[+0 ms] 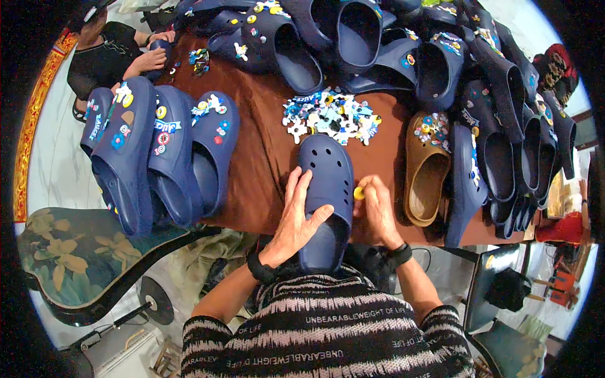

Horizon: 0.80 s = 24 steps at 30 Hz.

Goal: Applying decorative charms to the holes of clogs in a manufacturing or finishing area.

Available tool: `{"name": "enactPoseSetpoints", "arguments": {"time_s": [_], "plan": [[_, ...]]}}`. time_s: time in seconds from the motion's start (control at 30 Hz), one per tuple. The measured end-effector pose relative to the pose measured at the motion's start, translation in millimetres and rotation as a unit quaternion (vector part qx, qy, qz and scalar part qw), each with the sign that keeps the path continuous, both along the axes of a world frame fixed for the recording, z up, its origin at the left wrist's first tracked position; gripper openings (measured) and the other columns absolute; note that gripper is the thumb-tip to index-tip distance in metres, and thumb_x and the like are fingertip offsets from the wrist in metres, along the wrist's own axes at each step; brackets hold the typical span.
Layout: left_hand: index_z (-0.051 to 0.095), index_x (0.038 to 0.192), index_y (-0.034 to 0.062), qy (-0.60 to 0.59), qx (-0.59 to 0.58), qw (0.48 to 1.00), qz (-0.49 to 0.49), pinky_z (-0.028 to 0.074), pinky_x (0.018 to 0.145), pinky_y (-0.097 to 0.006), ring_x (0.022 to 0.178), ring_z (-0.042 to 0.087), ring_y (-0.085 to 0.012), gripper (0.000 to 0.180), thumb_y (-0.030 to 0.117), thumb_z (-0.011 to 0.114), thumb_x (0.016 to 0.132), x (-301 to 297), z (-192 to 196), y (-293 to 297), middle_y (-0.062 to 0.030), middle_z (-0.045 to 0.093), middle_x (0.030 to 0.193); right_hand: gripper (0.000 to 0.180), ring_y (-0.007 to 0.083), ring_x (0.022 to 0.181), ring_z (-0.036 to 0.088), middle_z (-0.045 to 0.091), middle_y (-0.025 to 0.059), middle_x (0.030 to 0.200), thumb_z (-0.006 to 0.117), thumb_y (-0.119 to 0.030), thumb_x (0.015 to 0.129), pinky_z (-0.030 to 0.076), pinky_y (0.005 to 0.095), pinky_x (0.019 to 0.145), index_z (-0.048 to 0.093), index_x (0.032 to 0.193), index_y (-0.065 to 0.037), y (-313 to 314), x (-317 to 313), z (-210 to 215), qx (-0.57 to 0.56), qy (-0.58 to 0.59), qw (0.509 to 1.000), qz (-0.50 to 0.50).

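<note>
Lying toe-away at the near edge of the brown-covered desk (265,157), a plain navy blue foam clog with round vent holes (326,189) sits between the person's two hands, its heel overhanging toward the striped sweater.

Head view: the left hand (295,217) rests flat along the clog's left side, thumb across the rim of the opening, fingers spread; its grip steadies the clog rather than clenching it. The right hand (377,211) sits against the clog's right side, its grip pinched on a small round yellow charm (358,193) held just beside the upper.

Just beyond the toe lies a loose heap of small blue, white and yellow shoe charms (331,116). To the left stands a row of three navy clogs already carrying charms (157,157). To the right lies a tan brown clog with charms on its upper (427,167), next to a dense stack of navy clogs (510,126).

At far left another person's hand (150,61) rests on a further navy clog.
</note>
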<state>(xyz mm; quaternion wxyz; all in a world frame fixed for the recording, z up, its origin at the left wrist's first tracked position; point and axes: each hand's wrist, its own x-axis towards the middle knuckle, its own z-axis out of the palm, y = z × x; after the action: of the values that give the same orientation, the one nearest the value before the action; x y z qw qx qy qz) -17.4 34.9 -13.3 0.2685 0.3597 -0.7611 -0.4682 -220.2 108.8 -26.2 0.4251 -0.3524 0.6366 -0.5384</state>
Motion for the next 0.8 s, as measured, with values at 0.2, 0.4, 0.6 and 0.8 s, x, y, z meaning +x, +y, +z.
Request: {"name": "enactPoseSetpoints", "arguments": {"time_s": [0.2,0.4,0.6,0.8], "plan": [[0.027,0.154,0.0,-0.007,-0.038,0.999,-0.014,0.023,0.121,-0.046,0.15,0.022,-0.0412,0.086,0.047,0.066,0.094,4.3,-3.2,0.5,-0.0277,0.019,0.16,0.026,0.0187,0.061,0.062,0.065,0.0137,0.08,0.05,-0.026,0.104,0.05,0.0345,0.058,0.054,0.111,-0.001,-74.3,-30.9,5.0,-0.032,0.104,0.994,-0.026],[0.025,0.154,0.0014,-0.075,-0.05,0.994,-0.056,0.025,0.121,-0.048,0.148,0.023,-0.0446,0.08,0.013,0.07,0.089,10.2,6.5,-3.1,-0.0274,0.019,0.159,0.03,0.0385,0.085,0.07,0.072,0.0225,0.099,0.062,-0.025,0.095,0.053,0.0477,0.073,0.062,0.117,-0.004,-110.7,-46.1,-3.9,0.02,0.353,0.935,0.029],[0.026,0.153,0.0002,-0.074,-0.066,0.994,-0.053,0.025,0.121,-0.048,0.147,0.023,-0.0444,0.081,0.001,0.069,0.084,9.3,12.1,-3.1,-0.0266,0.021,0.159,0.027,0.0402,0.093,0.067,0.066,0.0203,0.101,0.067,-0.024,0.09,0.053,0.0493,0.078,0.061,0.108,-0.004,-121.2,-44.6,-13.5,0.042,0.505,0.86,0.069],[0.028,0.154,0.0017,-0.073,-0.049,0.995,-0.047,0.021,0.123,-0.045,0.15,0.022,-0.0407,0.08,0.001,0.065,0.083,13.4,10.8,-6.9,-0.0238,0.021,0.161,0.029,0.0403,0.094,0.065,0.064,0.0179,0.107,0.072,-0.02,0.085,0.052,0.0489,0.079,0.059,0.106,-0.004,-123.8,-44.6,-11.2,0.038,0.486,0.871,0.056]]}}
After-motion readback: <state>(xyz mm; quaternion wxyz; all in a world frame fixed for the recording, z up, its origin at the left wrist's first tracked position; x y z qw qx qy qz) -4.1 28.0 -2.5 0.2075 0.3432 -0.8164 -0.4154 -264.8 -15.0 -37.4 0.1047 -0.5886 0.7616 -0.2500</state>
